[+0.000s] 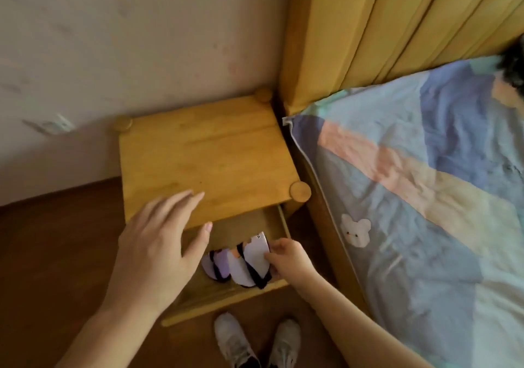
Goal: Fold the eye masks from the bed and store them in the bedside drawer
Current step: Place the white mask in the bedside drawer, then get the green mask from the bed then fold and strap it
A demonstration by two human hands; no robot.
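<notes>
The wooden bedside table's drawer (226, 296) is pulled open. Inside it stand folded eye masks in a row: a purple one (219, 264) on the left and a white one with black straps (241, 268) beside it. My right hand (289, 257) reaches into the drawer and pinches the rightmost white folded mask (256, 251). Over the drawer's left part my left hand (158, 243) hovers, fingers spread, holding nothing and hiding that side of the drawer.
The bedside table top (204, 155) stands against the wall. To the right is the bed with a patchwork cover (425, 183) and a yellow padded headboard (382, 27). My two white shoes (255, 342) stand on the wooden floor below the drawer.
</notes>
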